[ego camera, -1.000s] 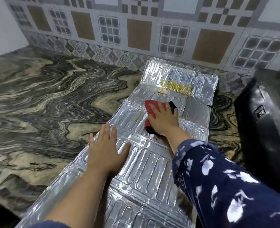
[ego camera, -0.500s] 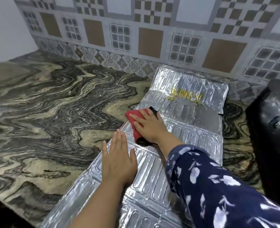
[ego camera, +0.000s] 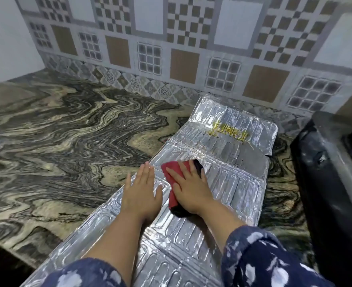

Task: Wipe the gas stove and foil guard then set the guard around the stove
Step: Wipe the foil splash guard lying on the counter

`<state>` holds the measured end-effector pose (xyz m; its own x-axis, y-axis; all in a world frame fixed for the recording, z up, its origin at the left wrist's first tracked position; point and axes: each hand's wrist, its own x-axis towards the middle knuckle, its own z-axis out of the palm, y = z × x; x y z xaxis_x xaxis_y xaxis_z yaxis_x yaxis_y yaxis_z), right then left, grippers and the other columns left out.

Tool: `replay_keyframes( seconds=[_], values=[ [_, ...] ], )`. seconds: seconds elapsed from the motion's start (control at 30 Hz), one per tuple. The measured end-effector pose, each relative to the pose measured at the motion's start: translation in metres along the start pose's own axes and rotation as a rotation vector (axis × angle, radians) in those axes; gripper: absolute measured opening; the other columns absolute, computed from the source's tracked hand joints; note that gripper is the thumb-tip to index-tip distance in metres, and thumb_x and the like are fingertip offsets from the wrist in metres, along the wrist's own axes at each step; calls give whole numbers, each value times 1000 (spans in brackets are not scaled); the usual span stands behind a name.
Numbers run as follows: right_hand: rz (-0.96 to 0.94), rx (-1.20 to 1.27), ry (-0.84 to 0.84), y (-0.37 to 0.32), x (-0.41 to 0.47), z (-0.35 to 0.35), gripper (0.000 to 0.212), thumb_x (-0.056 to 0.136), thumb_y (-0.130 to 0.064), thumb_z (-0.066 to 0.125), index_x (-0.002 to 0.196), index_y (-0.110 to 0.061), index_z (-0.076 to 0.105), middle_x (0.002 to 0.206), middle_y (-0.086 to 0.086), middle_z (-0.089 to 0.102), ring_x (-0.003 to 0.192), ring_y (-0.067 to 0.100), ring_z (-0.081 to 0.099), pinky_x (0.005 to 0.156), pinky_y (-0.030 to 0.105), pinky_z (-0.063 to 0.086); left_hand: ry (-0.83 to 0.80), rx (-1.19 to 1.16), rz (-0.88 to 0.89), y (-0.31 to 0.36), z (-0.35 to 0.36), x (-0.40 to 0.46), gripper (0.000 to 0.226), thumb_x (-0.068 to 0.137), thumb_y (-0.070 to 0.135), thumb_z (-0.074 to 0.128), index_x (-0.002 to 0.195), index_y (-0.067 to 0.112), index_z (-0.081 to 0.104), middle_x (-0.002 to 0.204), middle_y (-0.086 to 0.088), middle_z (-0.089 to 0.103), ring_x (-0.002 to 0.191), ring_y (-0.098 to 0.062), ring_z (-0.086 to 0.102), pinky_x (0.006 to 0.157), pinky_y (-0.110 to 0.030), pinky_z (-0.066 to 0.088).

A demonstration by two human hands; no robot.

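Observation:
A silver embossed foil guard (ego camera: 235,183) lies flat on the marble counter, its far panel tilted up against the wall and streaked with yellow grease (ego camera: 228,131). My right hand (ego camera: 189,187) presses flat on a red and black cloth (ego camera: 172,168) near the guard's middle. Just to its left, my left hand (ego camera: 141,193) lies palm down on the foil with fingers together, holding nothing. The black gas stove (ego camera: 332,183) stands at the right edge, only partly in view.
A dark swirled marble counter (ego camera: 57,146) stretches to the left and ends at a front edge at lower left. A patterned tile wall (ego camera: 171,48) runs along the back. A narrow strip of counter separates the guard from the stove.
My right hand has drawn the cloth toward me and to the left along the foil. It now rests right beside my left hand, which stays pressed flat on the guard.

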<state>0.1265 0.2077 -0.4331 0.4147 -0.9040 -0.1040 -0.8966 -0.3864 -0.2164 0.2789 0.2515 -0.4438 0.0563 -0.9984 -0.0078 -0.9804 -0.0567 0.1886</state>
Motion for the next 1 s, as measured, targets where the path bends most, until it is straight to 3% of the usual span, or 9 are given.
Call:
replay_keyframes(
  seconds=[0.13,0.3,0.6,0.77,0.87,1.0],
  values=[
    [-81,-4,22,5,17,-4,50,98,-39,24,147,-46,17,162,-5,5,148,21,-10,115,53,-11,0,34,13,-1,1,2,78,81,48,-7,152,14,-4,160,-1,-13,147,-11,-13,118,-42,-10],
    [-5,-28,-21,30,62,-18,54,97,-54,13,149,-43,8,162,-6,-3,148,22,-13,114,58,-11,21,42,12,0,3,1,83,77,51,-11,152,16,-5,160,1,-13,146,-10,-14,118,-41,-13],
    [142,-67,-28,55,102,-34,56,99,-44,11,152,-30,3,162,5,-5,147,31,-10,116,55,-11,6,54,-10,-1,6,6,82,80,52,-5,152,16,0,160,2,-10,146,-9,-12,117,-40,-15],
    [-51,-72,45,44,61,-18,53,98,-39,22,150,-35,17,162,2,-10,147,35,-7,117,54,-5,-115,4,-103,7,-7,11,78,81,46,6,152,16,-6,160,2,-13,147,-10,-12,118,-44,-10],
    [-140,8,8,50,59,-28,52,96,-33,34,148,-35,28,162,-7,-1,148,33,-5,118,53,-5,-41,-31,-133,20,-16,29,70,88,38,14,153,16,-2,161,2,-9,148,-11,-8,118,-46,-9],
    [-179,24,-5,61,62,-28,52,97,-35,28,149,-37,23,161,-12,6,148,26,-6,119,49,-6,-35,-52,-74,38,-19,77,62,97,26,25,153,16,0,161,2,-9,148,-12,-8,118,-46,-6]
  ],
)
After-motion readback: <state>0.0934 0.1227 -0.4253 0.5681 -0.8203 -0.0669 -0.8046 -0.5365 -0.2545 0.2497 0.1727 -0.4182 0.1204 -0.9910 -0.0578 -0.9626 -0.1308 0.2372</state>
